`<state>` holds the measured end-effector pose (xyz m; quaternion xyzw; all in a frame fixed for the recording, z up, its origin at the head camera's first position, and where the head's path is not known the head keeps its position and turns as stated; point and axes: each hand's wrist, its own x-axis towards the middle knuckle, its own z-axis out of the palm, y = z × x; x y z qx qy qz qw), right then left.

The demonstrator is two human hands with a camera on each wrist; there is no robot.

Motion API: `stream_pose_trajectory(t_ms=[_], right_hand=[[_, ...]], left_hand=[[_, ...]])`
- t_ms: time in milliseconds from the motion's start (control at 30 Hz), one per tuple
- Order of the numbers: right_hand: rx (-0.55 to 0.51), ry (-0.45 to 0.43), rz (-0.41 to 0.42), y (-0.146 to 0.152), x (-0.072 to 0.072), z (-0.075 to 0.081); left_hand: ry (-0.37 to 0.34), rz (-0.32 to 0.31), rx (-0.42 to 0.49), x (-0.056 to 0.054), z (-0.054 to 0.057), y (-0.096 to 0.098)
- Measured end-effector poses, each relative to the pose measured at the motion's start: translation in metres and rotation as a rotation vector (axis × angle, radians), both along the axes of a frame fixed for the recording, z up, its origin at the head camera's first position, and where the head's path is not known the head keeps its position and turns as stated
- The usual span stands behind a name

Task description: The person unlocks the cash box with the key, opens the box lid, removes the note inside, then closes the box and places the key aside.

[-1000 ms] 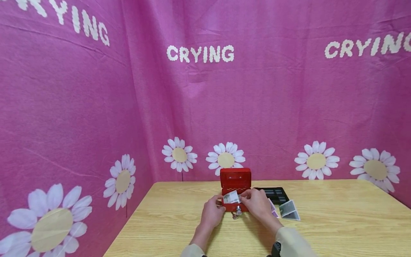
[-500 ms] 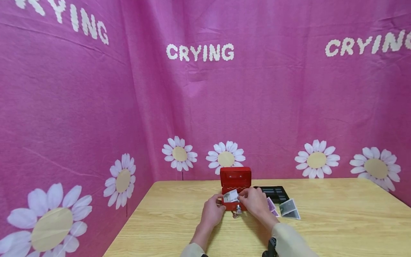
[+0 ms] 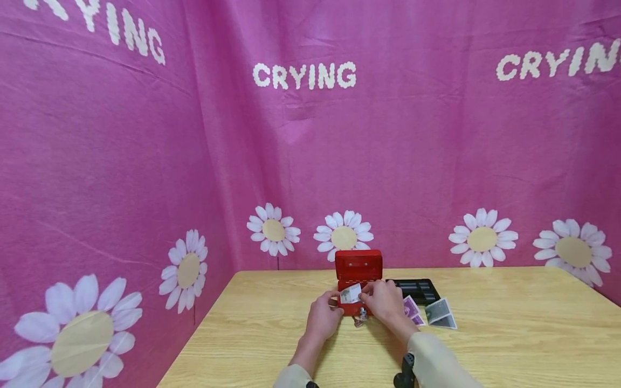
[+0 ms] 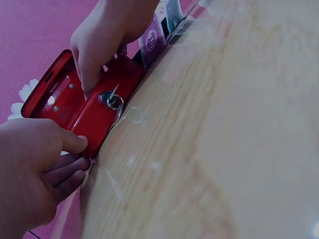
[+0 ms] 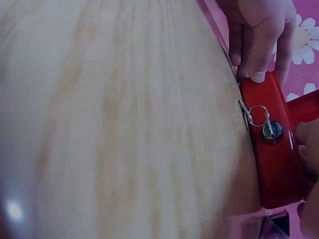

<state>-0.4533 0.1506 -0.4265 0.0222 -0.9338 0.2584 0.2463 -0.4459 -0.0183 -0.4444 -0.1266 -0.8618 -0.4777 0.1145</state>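
Note:
A small red cash box (image 3: 358, 263) stands on the table with its lid raised. Keys on a ring (image 4: 116, 102) hang from the lock in its front. At the box's left end my left hand (image 3: 322, 317) holds on, thumb (image 4: 76, 143) on the front corner and fingers along the side. My right hand (image 3: 386, 303) reaches over the right part of the box and pinches the right edge of a pale banknote (image 3: 350, 293). The note lies slantwise over the box's opening. In the left wrist view the right fingertips dip behind the front wall, where they are hidden.
To the right of the box lies a black compartment tray (image 3: 421, 291). In front of it are a folded purple banknote (image 3: 411, 309) and a folded grey-green banknote (image 3: 440, 312). A pink cloth with daisies (image 3: 343, 237) hangs behind the wooden table (image 3: 252, 328).
The pale banknote has settled slightly lower into the box, with the right hand still at its edge. The left hand keeps its place on the box. The head view has tilted slightly.

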Motion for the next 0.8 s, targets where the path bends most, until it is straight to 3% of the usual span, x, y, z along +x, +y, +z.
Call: stream_pose_trajectory(t_ms=[133, 600, 800], right_hand=[[0.016, 0.007, -0.01, 0.0002, -0.0033, -0.0019], [0.028, -0.09, -0.009, -0.0017, 0.0001, 0.0049], [0.014, -0.06, -0.021, -0.0006, 0.0024, 0.0036]], left_hand=[[-0.008, 0.005, 0.005, 0.0, 0.0014, -0.0001], [-0.013, 0.004, -0.002, -0.0002, 0.0017, 0.0], [0.003, 0.003, -0.001, 0.0013, 0.0019, 0.0005]])
